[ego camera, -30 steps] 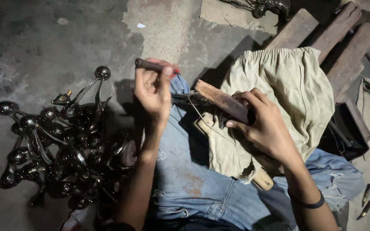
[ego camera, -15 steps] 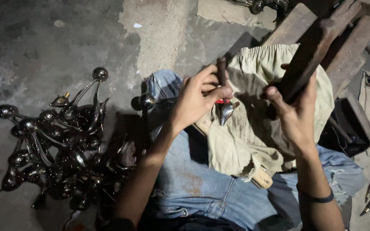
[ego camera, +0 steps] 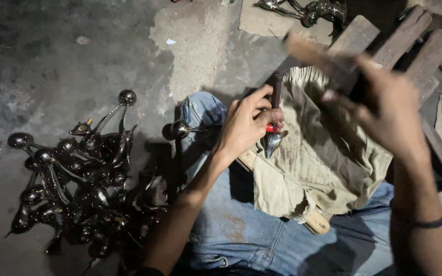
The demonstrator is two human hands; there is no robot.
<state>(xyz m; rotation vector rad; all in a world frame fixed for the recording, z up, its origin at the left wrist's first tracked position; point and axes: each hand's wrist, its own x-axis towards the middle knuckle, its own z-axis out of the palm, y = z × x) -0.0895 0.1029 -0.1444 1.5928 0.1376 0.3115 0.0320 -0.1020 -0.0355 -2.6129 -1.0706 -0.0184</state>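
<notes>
The left hand (ego camera: 244, 125) is closed in a firm grip on a slim dark punch tool (ego camera: 276, 92) with a red band, held upright with its tip set against a small bright metal piece (ego camera: 271, 143) on the khaki cloth (ego camera: 323, 163) spread over the person's lap. The right hand (ego camera: 390, 112) is raised and blurred, its grip closed around a wooden block (ego camera: 313, 51) used as a mallet. The metal piece appears stiff, smooth and polished, so likely slippery under a struck tool; judged small and light, it would shift unless pinned, and the fingers seem best placed low on the tool shaft, near the work. The tool itself looks rigid steel, narrow and round, offering little purchase beyond the banded section. The block is rough, squared timber, light for its bulk and easy to hold at its lower end. The cloth is soft, creased and dusted with filings, giving a yielding, non-slip bed. A long-stemmed ball-ended metal piece (ego camera: 177, 130) lies just beside the left forearm, across blue denim (ego camera: 241, 235). A heap of similar dark glossy castings (ego camera: 78, 189), stems tangled, sits on the stained concrete floor (ego camera: 52, 56) to the left. Wooden planks (ego camera: 410, 36) lie at upper right.
</notes>
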